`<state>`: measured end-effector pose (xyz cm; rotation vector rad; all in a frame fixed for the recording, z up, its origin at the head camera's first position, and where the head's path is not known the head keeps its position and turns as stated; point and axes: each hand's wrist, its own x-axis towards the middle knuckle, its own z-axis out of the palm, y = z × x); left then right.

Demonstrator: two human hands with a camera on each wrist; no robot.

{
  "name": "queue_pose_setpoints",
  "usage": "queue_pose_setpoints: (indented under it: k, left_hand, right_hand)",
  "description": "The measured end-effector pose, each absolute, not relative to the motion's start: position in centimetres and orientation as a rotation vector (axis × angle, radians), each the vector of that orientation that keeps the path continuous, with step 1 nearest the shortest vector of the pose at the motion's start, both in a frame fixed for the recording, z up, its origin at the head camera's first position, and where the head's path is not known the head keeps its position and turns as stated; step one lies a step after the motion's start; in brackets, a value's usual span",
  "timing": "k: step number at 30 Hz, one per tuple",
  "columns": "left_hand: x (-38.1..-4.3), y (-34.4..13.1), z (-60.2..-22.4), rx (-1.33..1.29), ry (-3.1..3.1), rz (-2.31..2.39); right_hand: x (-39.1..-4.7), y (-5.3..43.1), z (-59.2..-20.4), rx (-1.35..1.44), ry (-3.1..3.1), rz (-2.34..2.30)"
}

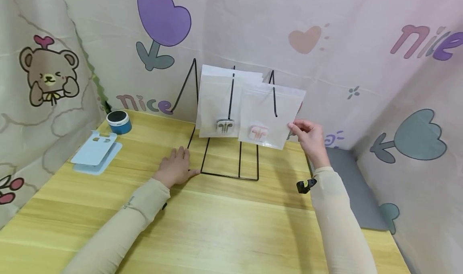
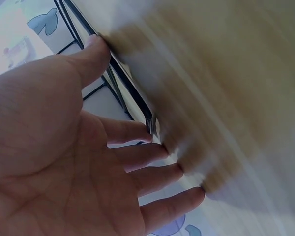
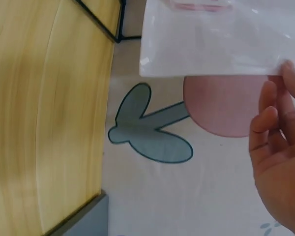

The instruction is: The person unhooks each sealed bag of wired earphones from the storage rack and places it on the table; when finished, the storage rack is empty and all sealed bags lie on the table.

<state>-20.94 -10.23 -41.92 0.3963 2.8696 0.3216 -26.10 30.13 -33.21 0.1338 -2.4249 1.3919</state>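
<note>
Our right grip (image 1: 310,140) pinches the rightmost bag (image 1: 257,109) by its right edge, its prong (image 1: 275,101) lying leftward, while our spread left grip (image 1: 175,167) touches the rack (image 1: 229,176).

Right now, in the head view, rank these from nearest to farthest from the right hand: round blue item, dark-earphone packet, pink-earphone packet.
1. Pink-earphone packet: pinched at its right edge by the right hand.
2. Dark-earphone packet: just left of that packet.
3. Round blue item: far left.
</note>
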Motion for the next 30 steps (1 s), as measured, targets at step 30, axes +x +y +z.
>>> queue_pose_setpoints:
  k: [30]
  left_hand:
    - [-21.1, -10.2, -41.5, 0.387, 2.840, 0.345]
  right_hand:
    - [-17.7, 28.7, -30.1, 0.446, -2.105, 0.948]
